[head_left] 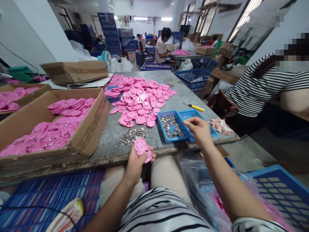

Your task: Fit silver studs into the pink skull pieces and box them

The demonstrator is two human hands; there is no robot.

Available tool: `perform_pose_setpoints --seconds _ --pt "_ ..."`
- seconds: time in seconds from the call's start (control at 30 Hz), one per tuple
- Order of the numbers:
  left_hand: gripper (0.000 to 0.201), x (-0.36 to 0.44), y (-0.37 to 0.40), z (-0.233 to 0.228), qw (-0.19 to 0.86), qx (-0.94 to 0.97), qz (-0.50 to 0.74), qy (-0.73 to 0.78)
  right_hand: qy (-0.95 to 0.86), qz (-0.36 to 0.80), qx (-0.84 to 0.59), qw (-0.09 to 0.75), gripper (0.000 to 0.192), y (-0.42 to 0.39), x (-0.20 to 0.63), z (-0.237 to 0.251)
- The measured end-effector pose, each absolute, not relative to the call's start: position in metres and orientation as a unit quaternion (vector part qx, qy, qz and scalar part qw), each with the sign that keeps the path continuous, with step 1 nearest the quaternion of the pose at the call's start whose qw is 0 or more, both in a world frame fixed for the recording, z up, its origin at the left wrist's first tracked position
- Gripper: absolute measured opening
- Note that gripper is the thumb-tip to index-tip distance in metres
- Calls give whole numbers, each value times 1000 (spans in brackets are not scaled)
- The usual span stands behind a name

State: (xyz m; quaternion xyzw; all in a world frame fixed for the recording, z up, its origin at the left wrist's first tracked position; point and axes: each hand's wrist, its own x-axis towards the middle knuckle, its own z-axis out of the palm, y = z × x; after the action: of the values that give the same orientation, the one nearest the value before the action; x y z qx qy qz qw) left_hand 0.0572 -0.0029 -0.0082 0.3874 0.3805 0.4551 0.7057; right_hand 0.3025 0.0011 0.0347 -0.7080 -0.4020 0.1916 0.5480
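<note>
Nearest, the left hand (135, 161) clamps one flat pink plastic piece (143, 149) at the grey table (173, 83) edge, the right hand (199, 129) pinches over the blue tray of small metal parts (172, 126), contents of the pinch unclear, and a large pink heap (142, 98) remains.

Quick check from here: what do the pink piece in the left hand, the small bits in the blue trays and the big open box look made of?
Pink piece: looks like moulded plastic, smooth, uniform colour, cut-out holes. Bits in the blue tray: probably metal, silvery and glinting; too small to be sure. The tray itself looks like thin plastic. Open box: corrugated cardboard, brown, matte, with bent flaps.
</note>
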Motion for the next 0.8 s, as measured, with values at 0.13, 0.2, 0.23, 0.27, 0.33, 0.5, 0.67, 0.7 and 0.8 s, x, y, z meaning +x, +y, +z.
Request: perform_pose_setpoints --seconds 0.13,0.2,0.23,0.27,0.33,0.5,0.67,0.7,0.8 --pt "56 66 -2 -10 655 405 476 424 -515 368 -586 507 22 -6 235 19" --pt "57 67 0 -12 625 407 488 454 -544 390 -558 490 19 -9 212 9" --pt "58 66 0 -14 606 408 495 469 -555 394 -549 485 18 -9 203 4" --pt "59 65 0 -15 589 409 504 483 -563 396 -542 482 18 -9 197 0" --pt "62 63 0 -18 567 410 514 496 -573 394 -536 479 19 -8 191 -6" --pt "64 61 -2 -21 578 406 510 491 -592 362 -548 467 23 -5 192 -8" --pt "66 62 0 -22 581 401 508 494 -599 359 -558 448 24 -6 193 -8" --pt "66 62 0 -22 581 399 507 496 -599 360 -559 445 24 -6 193 -9" --pt "63 61 1 -20 590 388 505 497 -596 365 -563 441 23 -5 190 -10"
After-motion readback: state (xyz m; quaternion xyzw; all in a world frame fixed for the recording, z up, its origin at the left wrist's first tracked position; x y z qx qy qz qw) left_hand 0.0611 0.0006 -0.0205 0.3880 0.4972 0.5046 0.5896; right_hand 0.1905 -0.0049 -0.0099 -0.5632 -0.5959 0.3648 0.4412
